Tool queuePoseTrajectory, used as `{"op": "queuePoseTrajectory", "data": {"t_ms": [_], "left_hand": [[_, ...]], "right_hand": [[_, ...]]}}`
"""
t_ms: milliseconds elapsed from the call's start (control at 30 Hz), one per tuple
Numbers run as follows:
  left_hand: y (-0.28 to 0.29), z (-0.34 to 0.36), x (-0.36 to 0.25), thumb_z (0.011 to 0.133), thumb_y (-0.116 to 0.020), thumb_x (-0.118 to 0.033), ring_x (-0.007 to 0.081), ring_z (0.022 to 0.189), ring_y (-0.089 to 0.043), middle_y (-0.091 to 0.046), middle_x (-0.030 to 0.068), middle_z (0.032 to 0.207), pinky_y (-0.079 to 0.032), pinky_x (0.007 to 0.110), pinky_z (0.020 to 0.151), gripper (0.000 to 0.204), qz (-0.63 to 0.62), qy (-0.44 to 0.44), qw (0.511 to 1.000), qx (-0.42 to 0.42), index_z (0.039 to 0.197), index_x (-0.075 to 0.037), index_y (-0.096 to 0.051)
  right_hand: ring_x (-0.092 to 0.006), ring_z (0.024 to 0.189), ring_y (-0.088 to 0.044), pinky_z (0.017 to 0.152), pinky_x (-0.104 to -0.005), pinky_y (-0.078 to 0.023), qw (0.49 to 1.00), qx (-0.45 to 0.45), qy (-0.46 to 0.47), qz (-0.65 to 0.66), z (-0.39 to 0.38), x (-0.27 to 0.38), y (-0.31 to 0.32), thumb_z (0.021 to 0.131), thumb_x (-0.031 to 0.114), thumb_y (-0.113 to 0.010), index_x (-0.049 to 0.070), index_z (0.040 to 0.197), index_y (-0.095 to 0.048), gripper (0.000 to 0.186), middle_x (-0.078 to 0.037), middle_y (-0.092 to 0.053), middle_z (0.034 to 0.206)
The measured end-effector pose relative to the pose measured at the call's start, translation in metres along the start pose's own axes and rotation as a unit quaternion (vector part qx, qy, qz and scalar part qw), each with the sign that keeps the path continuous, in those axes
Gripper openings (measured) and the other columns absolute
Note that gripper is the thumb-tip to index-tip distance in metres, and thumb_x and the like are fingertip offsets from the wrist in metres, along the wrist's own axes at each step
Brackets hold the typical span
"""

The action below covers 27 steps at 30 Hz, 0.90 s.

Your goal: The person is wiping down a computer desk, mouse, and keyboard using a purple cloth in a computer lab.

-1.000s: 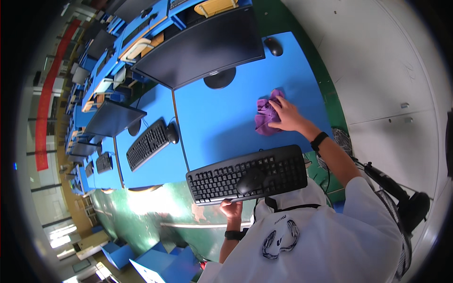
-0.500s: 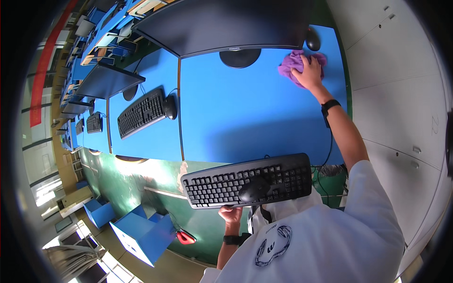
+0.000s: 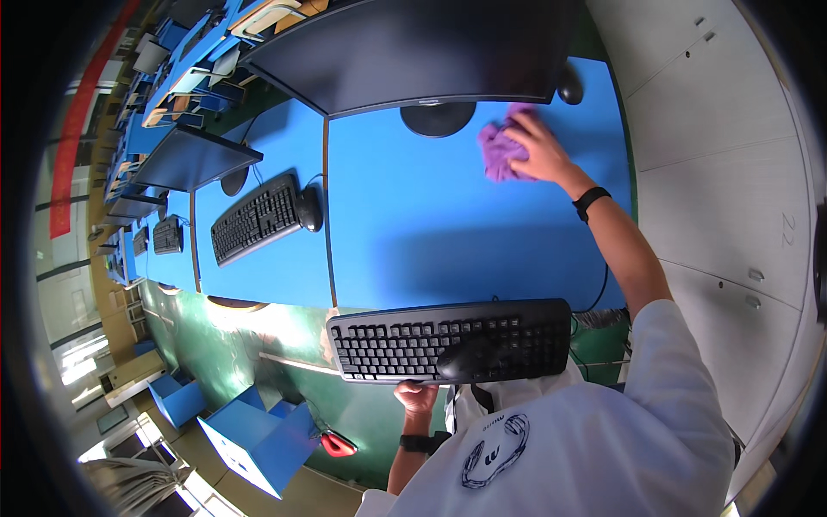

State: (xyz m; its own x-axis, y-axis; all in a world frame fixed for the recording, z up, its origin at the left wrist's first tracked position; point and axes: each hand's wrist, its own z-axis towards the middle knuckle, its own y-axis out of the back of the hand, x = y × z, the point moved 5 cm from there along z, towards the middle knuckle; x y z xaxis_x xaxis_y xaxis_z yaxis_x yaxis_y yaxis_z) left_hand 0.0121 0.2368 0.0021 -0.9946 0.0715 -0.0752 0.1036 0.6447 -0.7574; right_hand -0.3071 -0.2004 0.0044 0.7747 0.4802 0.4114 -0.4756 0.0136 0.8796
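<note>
My right hand (image 3: 543, 153) presses a crumpled purple cloth (image 3: 497, 155) onto the blue desk top (image 3: 422, 202), its fingers bent over the cloth. Down at the desk's near edge, my left hand (image 3: 417, 397) grips the lower edge of a black keyboard (image 3: 388, 349) from beneath. A black mouse (image 3: 466, 357) lies on top of that keyboard, toward its right half. Just left of the cloth stands the round base (image 3: 438, 118) of a large black monitor (image 3: 413, 60). A dark rounded object (image 3: 569, 84), like a mouse, sits at the desk's far right.
To the left, adjoining desks carry another keyboard (image 3: 256, 217), a mouse (image 3: 308, 208) and a tilted monitor (image 3: 191, 158). Pale cabinets (image 3: 724, 189) line the right side. A cable (image 3: 596, 297) hangs off the desk's near right edge. Blue box-shaped furniture (image 3: 258, 439) stands on the green floor.
My right hand has slid the purple cloth leftward and slightly nearer, away from the dark rounded object. The keyboard stays in my left hand, its tilt slightly levelled.
</note>
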Motion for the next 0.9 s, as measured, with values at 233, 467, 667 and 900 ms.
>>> {"op": "queuePoseTrajectory", "data": {"t_ms": [233, 467, 667, 900], "left_hand": [[0.011, 0.0, -0.009, 0.047, -0.043, -0.001, 0.0279, 0.109, -0.054, -0.061, 0.0111, 0.111, -0.042, 0.043, 0.097, 0.068, 0.025, -0.011, 1.0, -0.014, 0.114, 0.001, -0.055], [0.004, -0.001, -0.012, 0.046, -0.043, 0.001, 0.0294, 0.112, -0.053, -0.06, 0.011, 0.115, -0.042, 0.044, 0.098, 0.071, 0.049, -0.023, 0.998, -0.029, 0.116, 0.001, -0.054], [-0.006, 0.002, -0.009, 0.046, -0.043, 0.001, 0.0297, 0.111, -0.054, -0.06, 0.0111, 0.114, -0.042, 0.044, 0.098, 0.07, 0.038, -0.028, 0.999, 0.001, 0.115, 0.001, -0.054], [-0.003, -0.001, -0.011, 0.047, -0.043, 0.001, 0.0288, 0.109, -0.055, -0.061, 0.0111, 0.112, -0.042, 0.043, 0.098, 0.066, 0.036, -0.036, 0.998, -0.036, 0.111, 0.001, -0.056]], "right_hand": [[-0.0443, 0.129, -0.028, 0.105, -0.0501, -0.029, 0.99, -0.043, -0.132, -0.004, 0.042, -0.005, -0.043, 0.074, 0.037, -0.067, 0.019, 0.121, -0.058, 0.052, -0.021, -0.026, 0.144], [-0.0396, 0.123, -0.038, 0.104, -0.0465, -0.033, 0.991, 0.015, 0.1, 0.088, -0.002, 0.05, -0.032, 0.065, 0.029, -0.073, 0.016, 0.114, -0.061, 0.051, -0.018, -0.036, 0.138], [-0.0415, 0.131, -0.024, 0.107, -0.0495, -0.025, 0.987, -0.023, -0.153, -0.034, 0.022, -0.031, -0.017, 0.076, 0.038, -0.066, 0.019, 0.123, -0.056, 0.051, -0.019, -0.021, 0.145], [-0.0454, 0.129, -0.026, 0.108, -0.0485, -0.025, 0.995, 0.008, -0.09, 0.049, 0.033, 0.017, -0.063, 0.073, 0.035, -0.067, 0.023, 0.124, -0.054, 0.053, -0.023, -0.026, 0.142]]}}
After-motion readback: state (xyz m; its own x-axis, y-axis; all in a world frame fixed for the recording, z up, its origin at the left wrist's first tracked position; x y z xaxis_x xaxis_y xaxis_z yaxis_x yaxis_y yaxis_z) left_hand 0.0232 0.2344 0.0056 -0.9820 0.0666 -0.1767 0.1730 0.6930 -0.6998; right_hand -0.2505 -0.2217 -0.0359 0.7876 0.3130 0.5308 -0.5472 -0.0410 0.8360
